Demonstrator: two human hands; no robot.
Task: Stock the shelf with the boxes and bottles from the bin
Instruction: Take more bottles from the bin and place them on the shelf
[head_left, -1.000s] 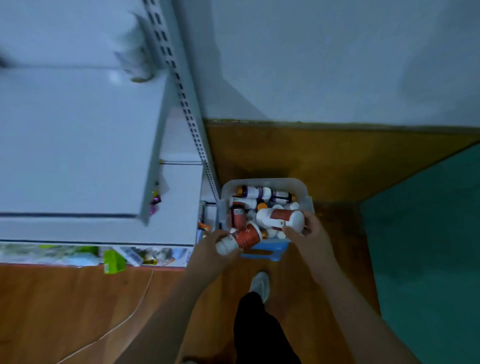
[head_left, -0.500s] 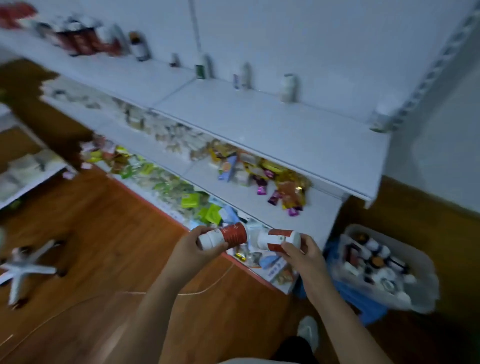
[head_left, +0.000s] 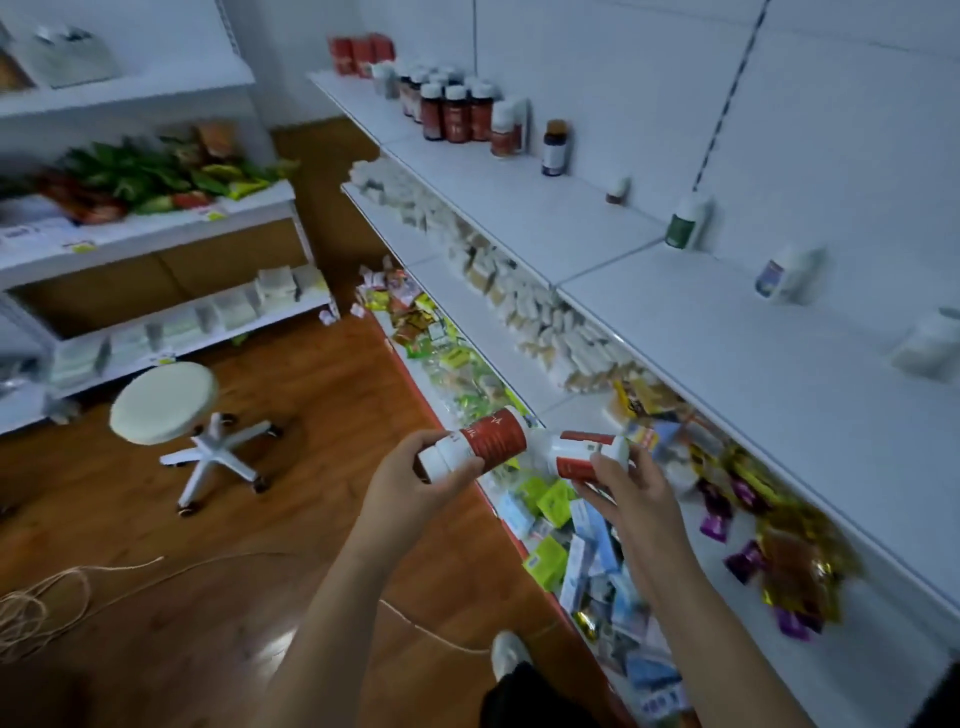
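Note:
My left hand (head_left: 415, 480) grips a white bottle with a red label (head_left: 480, 440), held on its side near its cap end. My right hand (head_left: 631, 493) grips a second white bottle with a red label (head_left: 579, 452), also lying sideways. The two bottles nearly touch end to end above the lower shelves. The top shelf (head_left: 675, 312) runs along the right, with a cluster of dark red bottles (head_left: 454, 111) at its far end and single bottles spaced along the wall. The bin is out of view.
The lower shelves hold white boxes (head_left: 519, 296), coloured packets (head_left: 769, 530) and small blue and green boxes (head_left: 571, 540). A white wheeled stool (head_left: 166, 402) stands on the wooden floor at left. A coil of cord (head_left: 31, 608) lies at lower left. Another shelf unit (head_left: 156, 228) stands at far left.
The view has swung left from the bin along the shelf. Both hands have carried their bottles out of the bin and up in front of the shelves.

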